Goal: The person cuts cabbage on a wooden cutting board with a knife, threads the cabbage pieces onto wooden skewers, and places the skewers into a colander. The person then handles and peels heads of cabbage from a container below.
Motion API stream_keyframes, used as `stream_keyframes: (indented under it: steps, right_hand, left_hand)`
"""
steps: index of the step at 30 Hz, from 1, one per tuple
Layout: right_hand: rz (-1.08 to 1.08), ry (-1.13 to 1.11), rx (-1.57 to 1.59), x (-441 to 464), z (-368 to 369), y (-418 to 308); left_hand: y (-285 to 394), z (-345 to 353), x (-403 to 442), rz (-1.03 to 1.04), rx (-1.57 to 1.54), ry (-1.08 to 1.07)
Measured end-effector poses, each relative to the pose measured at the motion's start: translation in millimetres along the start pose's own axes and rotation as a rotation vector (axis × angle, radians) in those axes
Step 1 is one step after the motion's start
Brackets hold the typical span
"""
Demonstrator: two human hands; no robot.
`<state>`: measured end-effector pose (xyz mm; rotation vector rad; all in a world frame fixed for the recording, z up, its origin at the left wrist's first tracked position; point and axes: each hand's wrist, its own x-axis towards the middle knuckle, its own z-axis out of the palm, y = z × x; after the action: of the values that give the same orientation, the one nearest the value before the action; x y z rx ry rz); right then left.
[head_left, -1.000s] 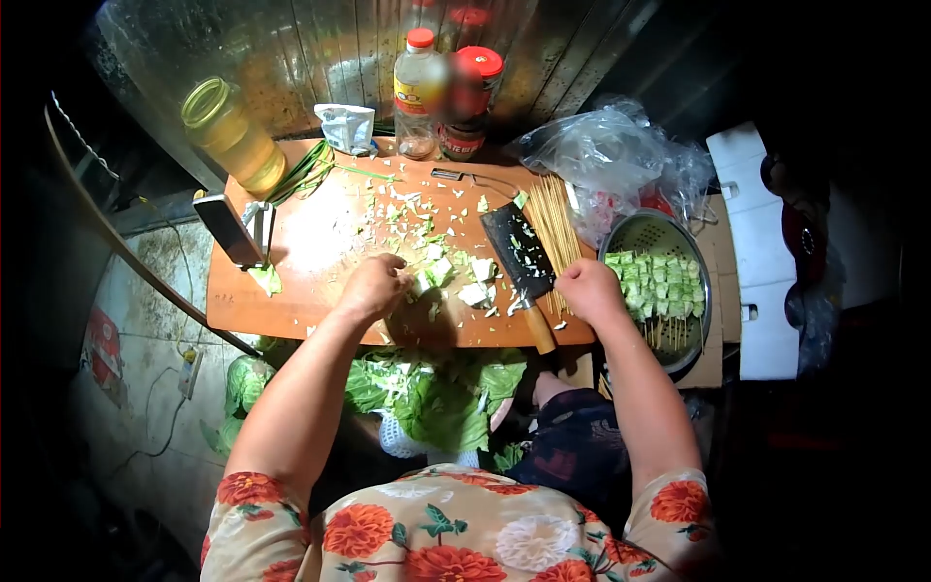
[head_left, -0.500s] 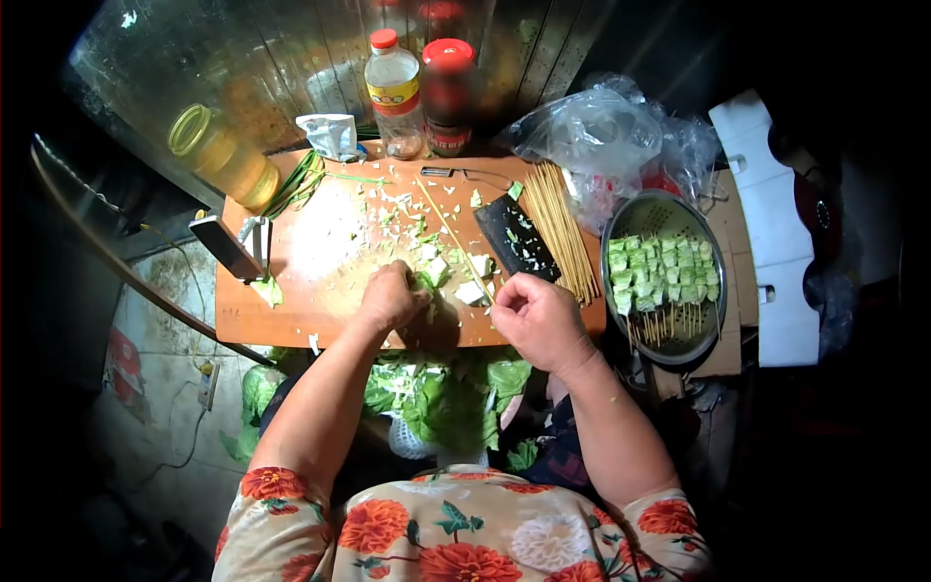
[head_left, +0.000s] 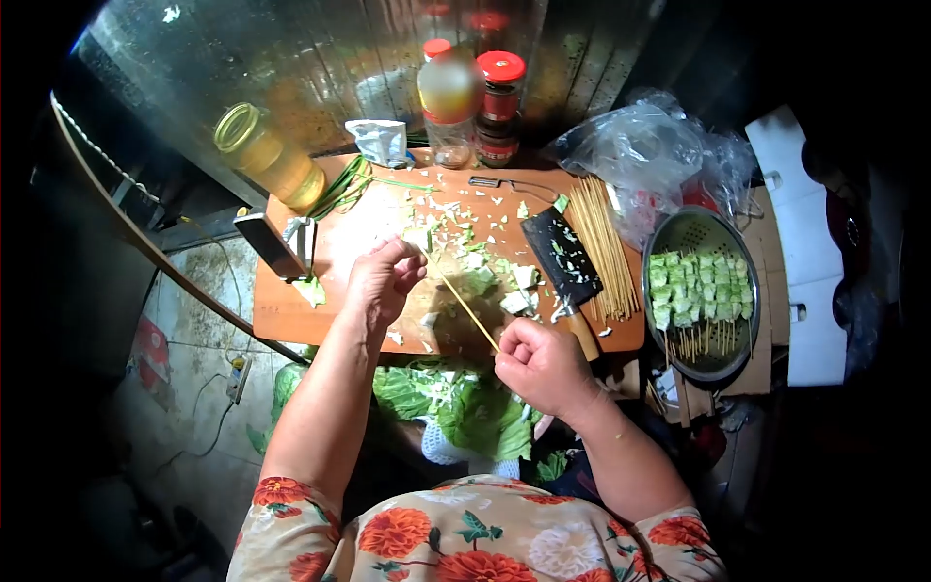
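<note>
My right hand point(head_left: 548, 367) is closed round the lower end of a bamboo skewer point(head_left: 467, 308), which slants up and left over the wooden board. Near its far tip, my left hand point(head_left: 383, 281) pinches a pale green cabbage piece point(head_left: 418, 239); whether the tip has pierced it I cannot tell. Chopped cabbage pieces point(head_left: 520, 296) lie on the board between and beyond my hands. A cleaver point(head_left: 561, 254) with a dark blade and wooden handle rests to the right, cabbage bits stuck on it. Beside it is a bundle of bare skewers point(head_left: 603, 247).
A metal colander point(head_left: 703, 369) at the right holds several cabbage skewers point(head_left: 700, 281). Jars and a bottle point(head_left: 449, 145) line the board's back edge, a plastic bag point(head_left: 630, 145) right of them. A phone point(head_left: 270, 246) stands at the left. Cabbage leaves point(head_left: 475, 417) lie below the front edge.
My left hand has lifted and now holds a cabbage piece up by the skewer's tip. The skewer in my right hand now points more toward the left hand. The view has shifted left.
</note>
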<state>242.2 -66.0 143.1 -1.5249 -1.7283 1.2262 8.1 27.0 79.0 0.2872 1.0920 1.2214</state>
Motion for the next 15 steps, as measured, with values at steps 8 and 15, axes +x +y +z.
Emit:
stream_keyframes:
  steps: [8, 15]
  right_hand:
    - [-0.025, 0.017, -0.015, 1.7, 6.4, -9.5]
    - [-0.036, 0.033, -0.014, 1.5, 8.7, -10.5]
  left_hand:
    - [11.1, -7.1, -3.1, 0.091, -0.003, 0.001]
    - [15.9, -0.4, -8.1, 0.193, 0.034, 0.003]
